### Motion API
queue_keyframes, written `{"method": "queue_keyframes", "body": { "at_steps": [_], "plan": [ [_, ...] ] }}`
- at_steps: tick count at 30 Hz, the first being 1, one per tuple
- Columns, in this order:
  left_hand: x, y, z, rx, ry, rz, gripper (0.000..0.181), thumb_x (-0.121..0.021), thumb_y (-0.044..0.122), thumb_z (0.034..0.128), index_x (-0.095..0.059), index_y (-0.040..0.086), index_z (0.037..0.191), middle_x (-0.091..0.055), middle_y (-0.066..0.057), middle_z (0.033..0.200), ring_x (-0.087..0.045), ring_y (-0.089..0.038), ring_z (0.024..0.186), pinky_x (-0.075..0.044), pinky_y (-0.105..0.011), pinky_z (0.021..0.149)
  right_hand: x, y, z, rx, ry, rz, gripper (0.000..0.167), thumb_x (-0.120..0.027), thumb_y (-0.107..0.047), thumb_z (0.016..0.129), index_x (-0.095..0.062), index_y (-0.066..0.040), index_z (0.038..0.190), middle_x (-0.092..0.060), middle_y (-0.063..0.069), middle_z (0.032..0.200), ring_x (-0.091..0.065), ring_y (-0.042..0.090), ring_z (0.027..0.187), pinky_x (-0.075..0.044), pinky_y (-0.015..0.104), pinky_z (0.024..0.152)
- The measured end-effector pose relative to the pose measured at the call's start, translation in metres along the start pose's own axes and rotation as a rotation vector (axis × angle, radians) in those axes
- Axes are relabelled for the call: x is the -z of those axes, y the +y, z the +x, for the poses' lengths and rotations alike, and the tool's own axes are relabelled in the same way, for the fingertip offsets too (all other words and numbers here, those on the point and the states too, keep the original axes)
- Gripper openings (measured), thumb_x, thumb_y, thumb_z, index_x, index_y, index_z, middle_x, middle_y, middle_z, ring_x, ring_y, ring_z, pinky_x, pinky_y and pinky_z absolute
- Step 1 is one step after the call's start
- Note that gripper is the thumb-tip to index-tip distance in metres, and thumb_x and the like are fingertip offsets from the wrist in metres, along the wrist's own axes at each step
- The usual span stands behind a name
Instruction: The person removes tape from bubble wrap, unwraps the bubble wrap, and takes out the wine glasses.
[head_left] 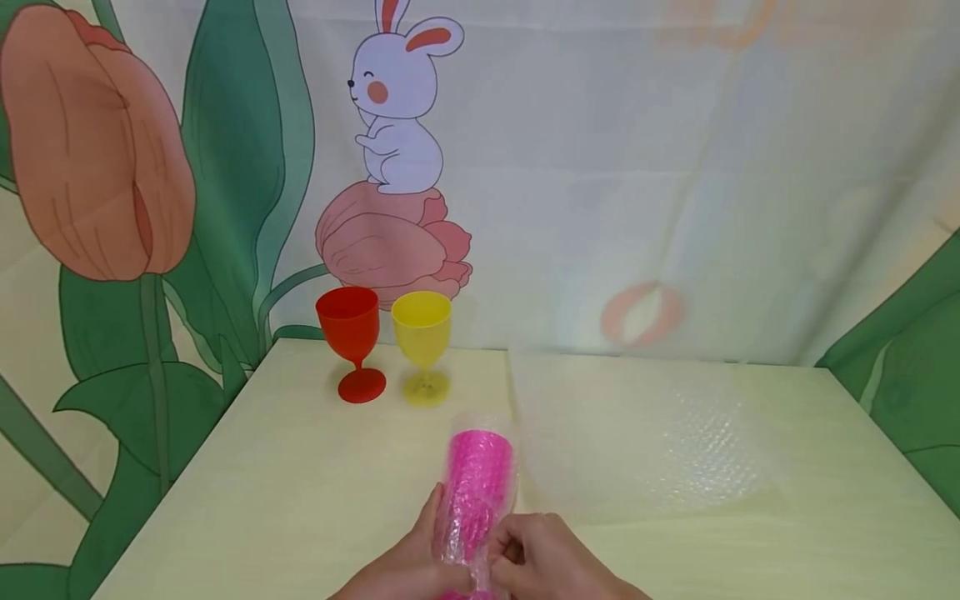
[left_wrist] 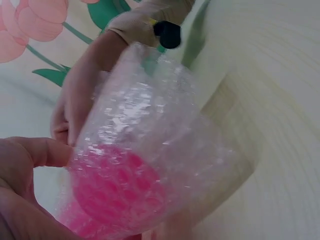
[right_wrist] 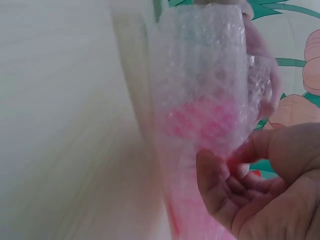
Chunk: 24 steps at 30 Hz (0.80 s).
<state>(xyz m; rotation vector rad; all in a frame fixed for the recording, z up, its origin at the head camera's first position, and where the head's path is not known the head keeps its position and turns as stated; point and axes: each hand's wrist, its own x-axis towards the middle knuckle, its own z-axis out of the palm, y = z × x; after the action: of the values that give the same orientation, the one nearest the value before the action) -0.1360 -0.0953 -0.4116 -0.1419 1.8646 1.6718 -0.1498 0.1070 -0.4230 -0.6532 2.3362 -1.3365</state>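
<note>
A pink goblet (head_left: 480, 467), rolled in clear bubble wrap (left_wrist: 135, 115), is held tilted at the front of the table. Its round pink end (left_wrist: 117, 185) shows through the wrap in the left wrist view, and loose wrap sticks out past it. My left hand (head_left: 412, 558) grips the bundle from the left, thumb along its side. On the right, my right hand (head_left: 551, 558) has curled fingers and pinches the wrap's edge against the bundle; the right wrist view shows its thumb and fingertips (right_wrist: 207, 162) at the wrap, partly blurred.
A red goblet (head_left: 352, 333) and a yellow goblet (head_left: 422, 329) stand upright at the back left of the pale table (head_left: 262, 483). A flat sheet of bubble wrap (head_left: 637, 442) lies to the right. Behind hangs a printed curtain (head_left: 562, 167).
</note>
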Motion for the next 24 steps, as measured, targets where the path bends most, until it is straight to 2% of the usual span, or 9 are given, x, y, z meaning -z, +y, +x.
{"method": "queue_keyframes", "body": {
  "at_steps": [2,4,6,8,11,14,17,21,24],
  "plan": [
    [0.0014,0.0015,-0.0008,0.068,-0.024,-0.054,0.122,-0.075,0.009,0.0832,0.017,0.015,0.163,-0.028,-0.034,0.147,-0.063,-0.034,0.099,-0.061,-0.046,0.080,0.0023,0.0018,-0.0005,0.023,-0.023,-0.008,0.011,-0.067,-0.004,0.092,-0.066,-0.013,0.085,-0.056,-0.008,0.067,-0.050,0.003,0.062,-0.043,0.017,0.055],
    [0.0025,0.0016,-0.0015,0.062,-0.020,-0.044,0.122,-0.076,0.008,0.0823,0.015,0.015,0.163,-0.028,-0.033,0.149,-0.059,-0.034,0.103,-0.061,-0.046,0.080,0.0046,0.0024,-0.0016,0.046,-0.051,-0.026,0.008,-0.069,-0.010,0.097,-0.067,-0.015,0.090,-0.056,-0.009,0.068,-0.051,0.002,0.063,-0.046,0.017,0.057],
    [0.0029,0.0012,-0.0013,0.069,-0.004,-0.024,0.124,-0.078,0.008,0.0803,0.013,0.014,0.164,-0.028,-0.033,0.150,-0.057,-0.036,0.107,-0.061,-0.048,0.082,0.0065,0.0016,-0.0028,0.104,-0.076,-0.124,0.003,-0.069,-0.017,0.099,-0.069,-0.016,0.096,-0.055,-0.012,0.070,-0.051,0.001,0.065,-0.048,0.016,0.061],
    [0.0033,0.0007,-0.0011,0.077,0.016,0.009,0.124,-0.079,0.007,0.0791,0.011,0.014,0.164,-0.027,-0.033,0.151,-0.053,-0.040,0.110,-0.060,-0.049,0.084,0.0081,-0.0003,-0.0041,0.201,-0.089,-0.266,0.006,-0.069,-0.022,0.100,-0.070,-0.016,0.102,-0.054,-0.015,0.071,-0.051,-0.002,0.065,-0.048,0.013,0.064],
    [0.0040,0.0005,-0.0008,0.079,0.014,0.008,0.123,-0.079,0.008,0.0798,0.010,0.014,0.164,-0.029,-0.033,0.150,-0.050,-0.042,0.114,-0.059,-0.051,0.087,0.0089,-0.0031,-0.0054,0.417,-0.032,-0.511,0.008,-0.069,-0.023,0.101,-0.071,-0.015,0.102,-0.054,-0.018,0.073,-0.047,-0.007,0.065,-0.045,0.007,0.067],
    [0.0046,0.0001,-0.0013,0.067,-0.018,-0.048,0.123,-0.081,0.011,0.0811,0.010,0.015,0.164,-0.031,-0.031,0.150,-0.050,-0.040,0.116,-0.059,-0.051,0.088,0.0076,-0.0047,-0.0068,0.524,0.021,-0.588,0.008,-0.068,-0.020,0.101,-0.072,-0.014,0.098,-0.060,-0.015,0.075,-0.046,-0.010,0.065,-0.043,0.004,0.068],
    [0.0032,-0.0004,-0.0020,0.065,-0.032,-0.087,0.124,-0.080,0.008,0.0806,0.010,0.019,0.165,-0.034,-0.030,0.147,-0.054,-0.037,0.111,-0.061,-0.049,0.084,0.0055,-0.0056,-0.0084,0.453,0.040,-0.540,0.008,-0.069,-0.017,0.100,-0.073,-0.014,0.093,-0.057,-0.016,0.072,-0.045,-0.009,0.063,-0.044,0.006,0.064],
    [0.0005,0.0001,-0.0031,0.051,-0.042,-0.106,0.125,-0.078,0.002,0.0777,0.008,0.023,0.165,-0.037,-0.027,0.145,-0.058,-0.035,0.104,-0.061,-0.048,0.081,0.0029,-0.0067,-0.0097,0.227,0.027,-0.310,0.012,-0.069,-0.012,0.095,-0.068,-0.018,0.084,-0.048,-0.016,0.064,-0.045,-0.003,0.060,-0.045,0.014,0.056],
    [-0.0009,0.0008,-0.0037,0.044,-0.053,-0.122,0.125,-0.077,0.000,0.0767,0.009,0.024,0.165,-0.038,-0.027,0.145,-0.061,-0.034,0.102,-0.061,-0.048,0.081,0.0009,-0.0069,-0.0095,0.145,0.034,-0.171,0.017,-0.068,-0.008,0.093,-0.064,-0.020,0.081,-0.050,-0.015,0.063,-0.047,-0.002,0.060,-0.046,0.017,0.055]
  ]
}}
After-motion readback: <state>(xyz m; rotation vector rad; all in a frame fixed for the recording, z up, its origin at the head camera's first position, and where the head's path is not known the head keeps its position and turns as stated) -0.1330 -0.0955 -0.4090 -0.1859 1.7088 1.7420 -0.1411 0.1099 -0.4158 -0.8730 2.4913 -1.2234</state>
